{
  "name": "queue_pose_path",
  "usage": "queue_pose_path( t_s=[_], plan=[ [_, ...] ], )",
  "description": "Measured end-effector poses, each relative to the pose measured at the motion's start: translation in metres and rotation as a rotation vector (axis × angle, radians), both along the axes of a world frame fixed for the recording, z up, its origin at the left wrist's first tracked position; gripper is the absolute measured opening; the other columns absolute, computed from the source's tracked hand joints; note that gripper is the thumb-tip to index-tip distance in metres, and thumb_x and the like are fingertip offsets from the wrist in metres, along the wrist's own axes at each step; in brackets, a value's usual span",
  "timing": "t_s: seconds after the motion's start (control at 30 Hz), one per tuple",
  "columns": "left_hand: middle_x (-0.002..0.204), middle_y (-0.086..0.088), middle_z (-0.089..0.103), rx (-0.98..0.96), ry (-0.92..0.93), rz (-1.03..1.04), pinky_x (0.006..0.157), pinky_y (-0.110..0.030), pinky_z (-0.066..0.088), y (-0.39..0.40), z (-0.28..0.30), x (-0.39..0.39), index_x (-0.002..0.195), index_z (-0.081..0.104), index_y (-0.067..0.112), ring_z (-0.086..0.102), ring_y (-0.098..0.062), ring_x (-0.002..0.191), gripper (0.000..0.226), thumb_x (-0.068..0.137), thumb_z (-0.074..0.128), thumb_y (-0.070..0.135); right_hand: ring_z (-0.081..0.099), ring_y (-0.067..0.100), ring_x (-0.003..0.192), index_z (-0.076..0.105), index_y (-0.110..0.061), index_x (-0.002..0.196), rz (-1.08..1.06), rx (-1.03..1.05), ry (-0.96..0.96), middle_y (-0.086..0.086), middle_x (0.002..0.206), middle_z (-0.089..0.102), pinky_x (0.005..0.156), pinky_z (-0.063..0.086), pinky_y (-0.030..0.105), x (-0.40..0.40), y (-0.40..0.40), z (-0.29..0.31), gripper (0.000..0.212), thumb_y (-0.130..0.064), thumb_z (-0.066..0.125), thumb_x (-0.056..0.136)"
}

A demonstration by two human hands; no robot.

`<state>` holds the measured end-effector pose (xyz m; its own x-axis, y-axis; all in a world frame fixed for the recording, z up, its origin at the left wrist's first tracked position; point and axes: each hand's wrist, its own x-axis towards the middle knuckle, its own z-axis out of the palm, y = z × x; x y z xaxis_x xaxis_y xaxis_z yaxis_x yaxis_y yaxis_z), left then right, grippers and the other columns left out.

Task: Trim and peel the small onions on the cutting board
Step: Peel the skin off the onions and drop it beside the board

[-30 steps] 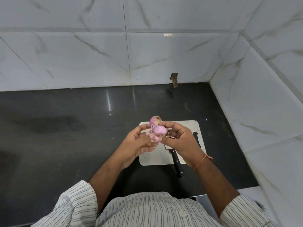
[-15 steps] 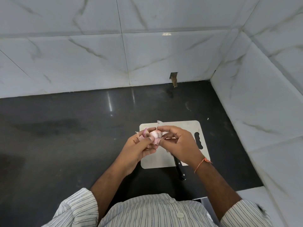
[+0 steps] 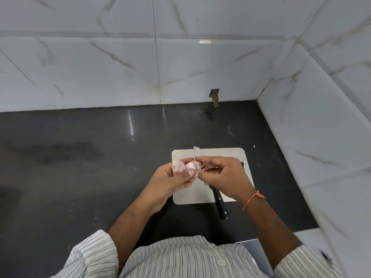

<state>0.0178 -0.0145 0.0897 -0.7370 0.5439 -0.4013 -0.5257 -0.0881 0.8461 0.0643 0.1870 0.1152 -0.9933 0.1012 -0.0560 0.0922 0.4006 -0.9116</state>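
So there's just one small onion (image 3: 191, 165) that I can see. It's pale pink and whitish and looks mostly peeled, with a papery flap of skin (image 3: 177, 167) hanging off its left side. It's not on the cutting board (image 3: 220, 153), it's being held up in the air just above the far left part of it.

Count: one onion, one board, one knife (image 3: 220, 205), two hands.

The left hand (image 3: 170, 180) is curled around the onion from the left and below, thumb lying across the loose skin. The right hand (image 3: 224, 175) comes in from the other side, with its fingertips closed in a pinch on the onion's right end. Both hands are gripping it and are pretty much touching each other.

The knife looks like it's lying on the board under the right hand. The blade tip pokes past the far edge and the black handle hangs off the near edge onto the dark counter (image 3: 80, 157). There's an orange thread (image 3: 254, 198) on the right wrist.
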Motion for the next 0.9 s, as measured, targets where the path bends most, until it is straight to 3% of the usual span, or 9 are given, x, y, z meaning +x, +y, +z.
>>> queue_pose_path(
  t_s=[0.1,0.17,0.33,0.5,0.73,0.8,0.83,0.9],
  plan=[
    [0.119,-0.013,0.080,-0.002,0.037,-0.007,0.105,-0.042,0.060,-0.004,0.001,0.003,0.130,0.076,0.018,0.075,-0.023,0.112,0.036,0.095,0.077,0.022,0.078,0.008,0.096,0.077,-0.044,0.112,0.050,0.026,0.013,-0.019,0.103,0.081,0.091,0.064,0.031,0.002,0.001,0.007,0.043,-0.009,0.082,0.088],
    [0.120,-0.013,0.080,0.001,0.047,0.001,0.107,-0.045,0.059,-0.008,0.002,0.004,0.123,0.081,0.022,0.074,-0.025,0.114,0.033,0.090,0.080,0.027,0.078,0.006,0.097,0.080,-0.036,0.115,0.046,0.061,0.025,-0.017,0.104,0.081,0.091,0.064,0.031,0.003,-0.001,0.009,0.038,-0.010,0.083,0.087],
    [0.119,-0.011,0.080,-0.023,0.116,0.045,0.102,-0.048,0.059,-0.015,0.005,0.002,0.120,0.082,0.023,0.073,-0.026,0.112,0.034,0.086,0.086,0.024,0.077,0.000,0.095,0.081,-0.026,0.119,0.041,0.206,0.110,-0.016,0.104,0.081,0.089,0.065,0.032,0.002,-0.017,0.007,0.039,-0.038,0.078,0.082],
    [0.115,-0.008,0.081,-0.069,0.142,0.101,0.100,-0.051,0.063,-0.014,0.003,0.005,0.117,0.083,0.022,0.073,-0.034,0.116,0.031,0.086,0.087,0.022,0.076,0.002,0.091,0.081,-0.027,0.121,0.032,0.310,0.150,-0.015,0.103,0.082,0.086,0.066,0.032,0.001,-0.023,0.004,0.045,-0.048,0.067,0.084],
    [0.112,-0.006,0.082,-0.080,0.106,0.112,0.098,-0.048,0.064,-0.009,0.002,0.007,0.109,0.086,0.025,0.075,-0.031,0.114,0.028,0.082,0.088,0.029,0.077,0.008,0.087,0.080,-0.026,0.123,0.023,0.454,0.161,-0.010,0.100,0.082,0.081,0.065,0.032,0.002,-0.025,-0.002,0.042,-0.045,0.062,0.089],
    [0.112,-0.007,0.082,-0.076,0.101,0.100,0.095,-0.044,0.065,-0.009,0.002,0.007,0.108,0.086,0.024,0.076,-0.027,0.110,0.026,0.082,0.087,0.028,0.076,0.010,0.086,0.079,-0.026,0.125,0.031,0.498,0.152,-0.009,0.098,0.083,0.082,0.055,0.015,0.002,-0.026,-0.005,0.039,-0.042,0.065,0.092],
    [0.111,-0.007,0.082,-0.080,0.098,0.097,0.093,-0.041,0.066,-0.010,0.001,0.006,0.108,0.086,0.023,0.077,-0.025,0.108,0.024,0.084,0.087,0.026,0.076,0.011,0.086,0.078,-0.026,0.125,0.030,0.527,0.151,-0.008,0.098,0.083,0.083,0.043,0.004,0.002,-0.026,-0.005,0.036,-0.039,0.068,0.093],
    [0.110,-0.008,0.082,-0.088,0.095,0.088,0.090,-0.038,0.066,-0.011,0.000,0.005,0.108,0.086,0.020,0.077,-0.025,0.106,0.021,0.087,0.086,0.021,0.075,0.012,0.084,0.078,-0.025,0.126,0.035,0.566,0.152,-0.007,0.095,0.083,0.079,0.029,0.000,0.003,-0.027,-0.004,0.032,-0.033,0.071,0.096]
  ],
)
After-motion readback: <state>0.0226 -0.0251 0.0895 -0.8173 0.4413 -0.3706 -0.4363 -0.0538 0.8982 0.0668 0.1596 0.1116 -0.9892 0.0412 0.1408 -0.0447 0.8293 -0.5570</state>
